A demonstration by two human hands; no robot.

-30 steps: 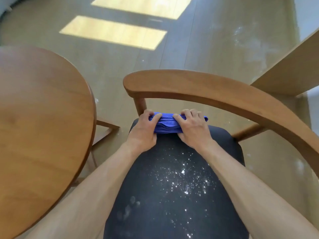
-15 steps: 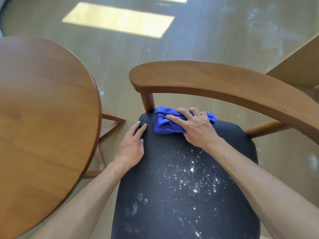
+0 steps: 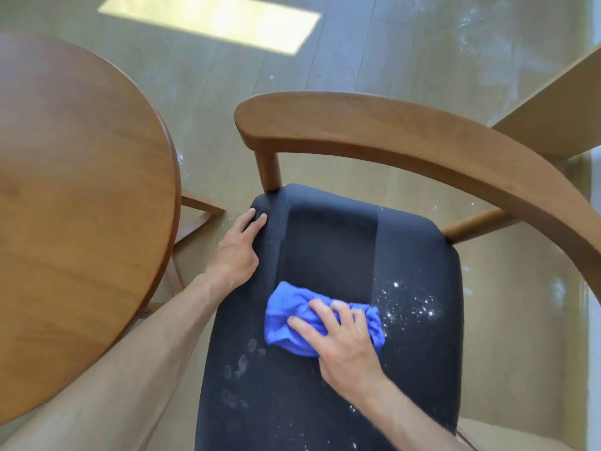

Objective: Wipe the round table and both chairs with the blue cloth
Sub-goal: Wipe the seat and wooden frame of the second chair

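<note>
Since half a second ago, cloth and right hand have travelled from the back edge of the seat toward me, leaving a cleaner dark band behind them, while my left hand has slid off the seat top to its left rim. Item, far left: round brown wooden table point(image 3: 81, 203), top showing no powder in the part I can see; I judge it wiped already, though I cannot confirm that. Item: left hand point(image 3: 239, 247), fingers straight, pressing flat against the seat's left edge to steady it, grasping nothing. Item, centre: wooden armchair with curved backrest point(image 3: 374, 125) and black padded fabric seat point(image 3: 328, 249); rear strip wiped, faint white smudges at the near left point(image 3: 242, 362), a scatter of white powder specks point(image 3: 413, 304) remaining at the right, a few more toward the front edge. Item: crumpled blue microfibre cloth point(image 3: 289, 317), lying on mid-seat, bunched under my right hand point(image 3: 341, 340), whose fingers curl over and grip it. Item, far right: pale wooden piece point(image 3: 559, 115), possibly the second chair, too little shown to judge. Remaining, by my estimate: right side and front of this seat, its frame, and the other chair.
</note>
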